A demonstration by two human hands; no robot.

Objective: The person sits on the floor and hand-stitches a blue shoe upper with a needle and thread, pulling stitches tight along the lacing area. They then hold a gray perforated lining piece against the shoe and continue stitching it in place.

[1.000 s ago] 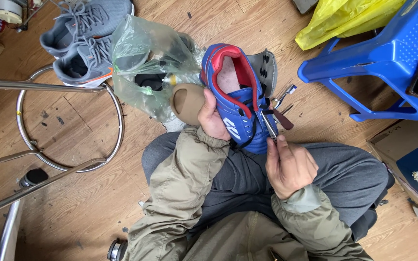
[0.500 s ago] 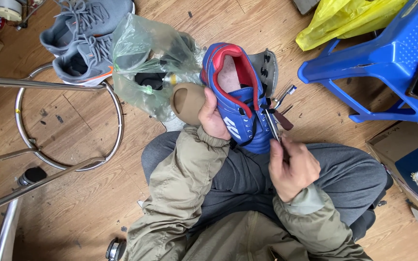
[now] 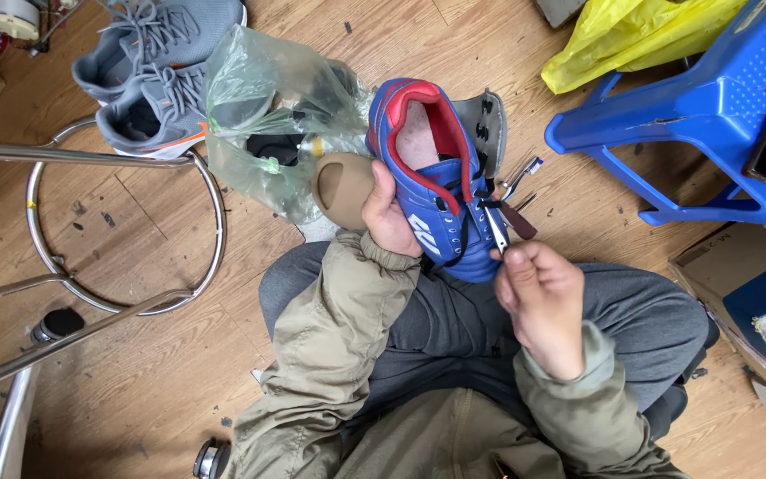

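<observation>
Head view looks down on a wooden floor, a blue plastic stool and a chrome stool frame, then 2 grey sneakers and a clear bag. Over the lap sits a blue shoe with red lining, likely light and flexible, best gripped at the firmer heel or sole. Left hand wraps its side; right hand pinches a thin metal tool at the laces
</observation>
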